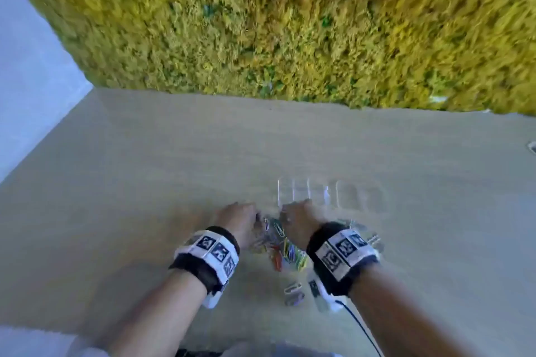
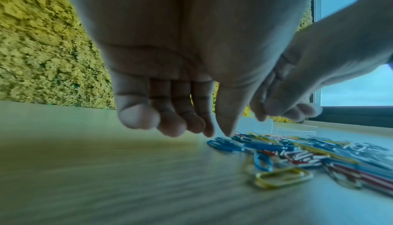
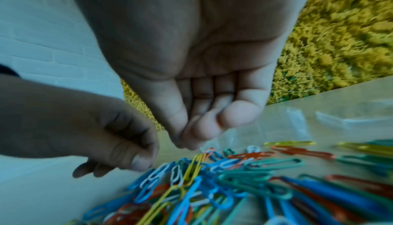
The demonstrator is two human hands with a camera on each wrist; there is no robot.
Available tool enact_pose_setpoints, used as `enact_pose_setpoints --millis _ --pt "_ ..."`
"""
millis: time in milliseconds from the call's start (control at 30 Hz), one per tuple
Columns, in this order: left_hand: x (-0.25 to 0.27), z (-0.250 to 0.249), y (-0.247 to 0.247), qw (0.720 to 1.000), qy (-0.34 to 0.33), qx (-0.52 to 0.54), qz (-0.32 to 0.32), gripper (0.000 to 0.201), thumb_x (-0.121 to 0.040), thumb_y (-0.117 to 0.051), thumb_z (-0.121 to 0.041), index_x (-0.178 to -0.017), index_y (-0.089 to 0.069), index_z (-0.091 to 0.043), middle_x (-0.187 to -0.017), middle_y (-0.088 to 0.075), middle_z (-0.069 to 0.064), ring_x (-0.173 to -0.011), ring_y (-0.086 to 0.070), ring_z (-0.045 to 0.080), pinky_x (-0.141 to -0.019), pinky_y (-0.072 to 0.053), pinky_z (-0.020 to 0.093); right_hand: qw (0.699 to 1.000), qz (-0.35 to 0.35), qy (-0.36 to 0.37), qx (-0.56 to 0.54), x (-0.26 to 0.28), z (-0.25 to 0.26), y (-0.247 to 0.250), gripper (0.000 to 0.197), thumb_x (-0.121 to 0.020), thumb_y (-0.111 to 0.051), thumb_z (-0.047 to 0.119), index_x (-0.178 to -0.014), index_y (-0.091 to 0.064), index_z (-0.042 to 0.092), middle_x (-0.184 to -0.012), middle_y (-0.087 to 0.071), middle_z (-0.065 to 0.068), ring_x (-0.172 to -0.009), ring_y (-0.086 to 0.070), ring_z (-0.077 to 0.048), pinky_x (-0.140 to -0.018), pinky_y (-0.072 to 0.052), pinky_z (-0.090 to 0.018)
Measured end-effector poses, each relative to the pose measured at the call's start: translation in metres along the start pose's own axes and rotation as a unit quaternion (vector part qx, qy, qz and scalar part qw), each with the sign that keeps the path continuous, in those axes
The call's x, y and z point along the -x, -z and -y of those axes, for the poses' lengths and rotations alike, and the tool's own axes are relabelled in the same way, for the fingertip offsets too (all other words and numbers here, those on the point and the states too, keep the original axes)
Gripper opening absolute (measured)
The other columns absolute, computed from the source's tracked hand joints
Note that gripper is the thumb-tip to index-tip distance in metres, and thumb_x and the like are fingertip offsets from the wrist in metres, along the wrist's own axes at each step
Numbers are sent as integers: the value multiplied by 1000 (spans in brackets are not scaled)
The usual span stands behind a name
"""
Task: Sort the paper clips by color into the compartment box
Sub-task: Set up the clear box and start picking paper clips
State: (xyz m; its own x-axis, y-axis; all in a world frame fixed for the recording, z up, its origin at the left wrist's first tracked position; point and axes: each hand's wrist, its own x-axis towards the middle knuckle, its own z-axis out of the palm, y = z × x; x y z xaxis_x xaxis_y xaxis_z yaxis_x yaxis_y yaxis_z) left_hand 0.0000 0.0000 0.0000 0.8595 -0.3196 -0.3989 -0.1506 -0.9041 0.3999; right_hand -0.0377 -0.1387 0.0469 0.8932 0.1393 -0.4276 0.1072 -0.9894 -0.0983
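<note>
Lying in a loose mixed heap on the worktop [image 1: 145, 182], the paper clips [image 1: 278, 246] sit between the two hands, with a few strays nearer the person. The compartment box [image 1: 301, 194], clear plastic, stands just beyond the heap, with a clear lid-like piece [image 1: 359, 197] beside it on the right; blur leaves the dividers faint, and whether any compartment holds clips cannot be told.

The left hand [image 1: 237, 220] hangs over the heap's left edge. The left wrist view shows its fingers [image 2: 138, 116] loosely curled, thumb tip pointing down at the blue clips [image 2: 225, 143], apparently holding nothing; contact with them cannot be confirmed. The right hand [image 1: 298, 219] is at the heap's far edge, next to the box. The right wrist view shows its thumb and fingertips [image 3: 199, 127] drawn together above the clips; whether a clip is pinched there cannot be told.

Open worktop lies to the left, right and beyond the box, up to the yellow-green moss wall [image 1: 290, 23] at the far edge. The left edge of the worktop meets a pale wall [image 1: 29, 66].

Only the wrist views resolve colours: blue, green, yellow, orange-red and white. The left wrist view alone shows a window [image 2: 357, 87] to the right. The head view is smeared, and the wristbands [image 1: 208, 252] hide part of the heap.
</note>
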Motion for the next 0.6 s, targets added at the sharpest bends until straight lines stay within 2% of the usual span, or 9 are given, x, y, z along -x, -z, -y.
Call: enact_pose_setpoints --millis 100,167,233,367,500,600 --pt "1 -6 2 992 -37 -115 -43 11 -83 -58 -33 -80 -57 -22 -97 -67 7 -95 -62 29 -79 -50 33 999 17 -21 21 -13 8 -5 30 -92 -50 15 -111 -63 -5 -99 -69 -17 -94 -67 -31 -73 -51 -35" --pt "4 -14 7 987 -42 -151 -36 15 -80 -63 -34 -77 -57 -21 -93 -67 6 -90 -64 28 -78 -53 35 999 37 -20 25 -13 13 -3 24 -91 -51 12 -103 -66 -3 -93 -69 -16 -90 -67 -32 -72 -51 -35" --pt "4 -19 7 985 -41 -164 -42 20 -81 -63 -34 -71 -56 -19 -90 -66 7 -85 -65 28 -76 -54 36 999 24 -23 7 -12 13 -2 22 -91 -51 11 -100 -67 0 -84 -65 -13 -86 -65 -31 -73 -51 -35" --pt "5 -22 9 991 -26 -127 -40 30 -82 -57 -34 -58 -51 -16 -71 -57 6 -75 -64 26 -71 -55 34 999 -7 -32 -33 -6 10 -1 21 -90 -54 22 -96 -66 6 -101 -68 -14 -94 -66 -32 -69 -49 -32" --pt "4 -20 11 991 -29 -123 -48 25 -82 -59 -29 -62 -56 -13 -73 -60 6 -75 -63 26 -67 -52 32 998 -6 -31 -49 -3 6 -1 21 -90 -50 16 -98 -65 4 -102 -66 -15 -94 -66 -32 -73 -54 -35" --pt "5 -19 13 993 -36 -106 -46 17 -79 -60 -27 -70 -68 -14 -77 -68 5 -72 -64 23 -69 -56 32 996 -12 -43 -75 -3 -2 0 19 -90 -48 19 -92 -63 8 -101 -66 -14 -85 -63 -29 -65 -49 -29"
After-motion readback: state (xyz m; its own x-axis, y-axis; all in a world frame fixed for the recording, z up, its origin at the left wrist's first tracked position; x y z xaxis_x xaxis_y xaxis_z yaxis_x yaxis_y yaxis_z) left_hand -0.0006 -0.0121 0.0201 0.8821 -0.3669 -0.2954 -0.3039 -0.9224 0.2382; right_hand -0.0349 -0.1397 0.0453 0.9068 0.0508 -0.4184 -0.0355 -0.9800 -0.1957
